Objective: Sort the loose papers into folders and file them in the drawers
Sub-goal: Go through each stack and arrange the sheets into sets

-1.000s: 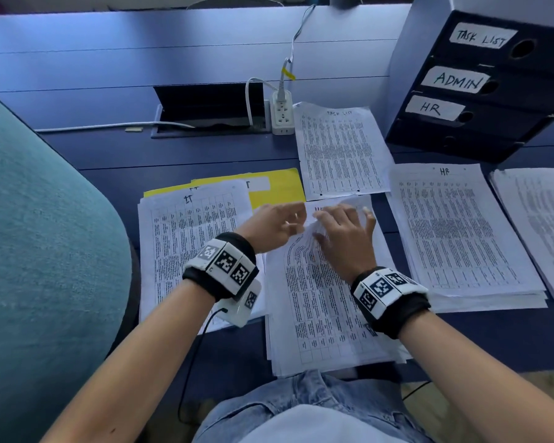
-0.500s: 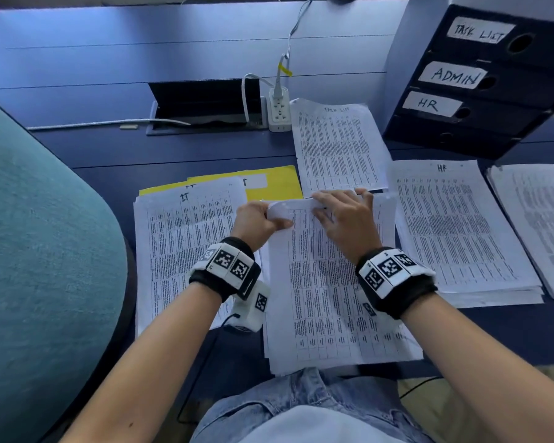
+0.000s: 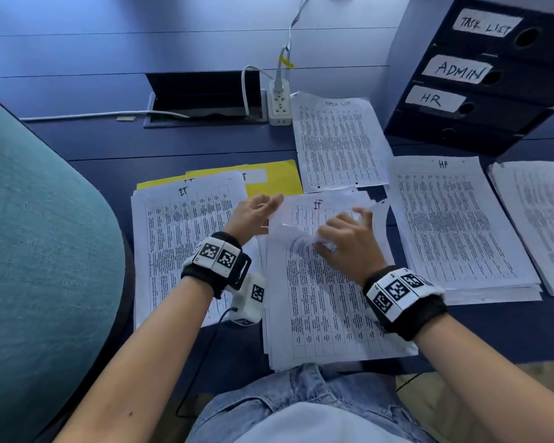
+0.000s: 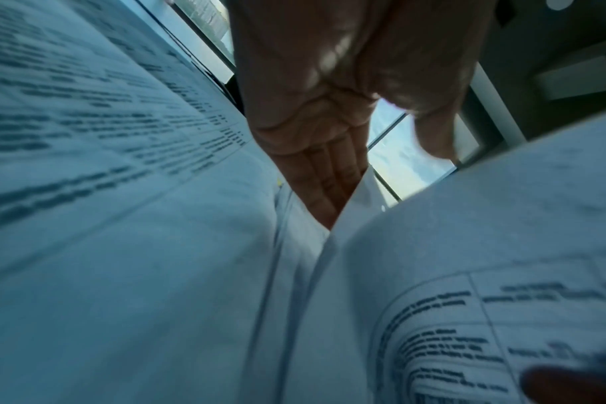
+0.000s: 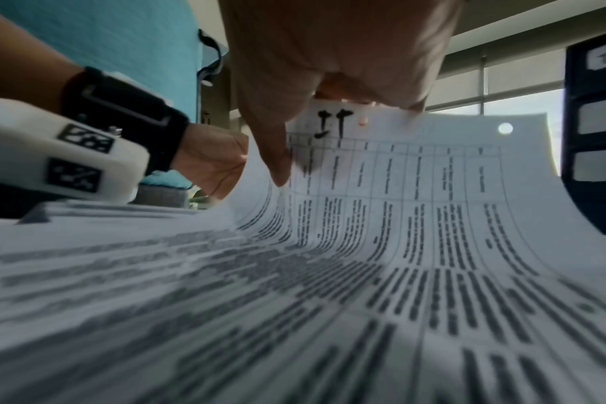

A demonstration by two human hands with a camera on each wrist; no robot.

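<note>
A stack of printed sheets [image 3: 320, 308] lies in front of me on the dark blue desk [image 3: 109, 148]. Its top sheet [image 3: 304, 212] [image 5: 416, 191], headed "IT", curls up at the far edge. My right hand [image 3: 346, 233] [image 5: 346, 90] pinches that far edge. My left hand [image 3: 256, 212] [image 4: 315, 153] lies at the sheet's left edge, fingers straight and slipped behind the paper, thumb apart. A pile headed "IT" [image 3: 179, 238] sits at the left on a yellow folder [image 3: 279, 182]. The drawer unit [image 3: 493, 100], labelled TASK LIST, ADMIN and HR, stands at the back right, all drawers closed.
A pile headed "HR" [image 3: 451, 225] and another pile [image 3: 544, 219] lie to the right, a "TASK LIST" sheet [image 3: 336, 145] behind the middle stack. A power strip [image 3: 279, 103] and an open cable hatch [image 3: 205, 97] sit further back. A teal chair back [image 3: 39, 251] fills the left.
The top sheet's far edge has been peeled up, so its "IT" heading now shows. My left hand has let go of that edge and moved to the sheet's left side with straight fingers.
</note>
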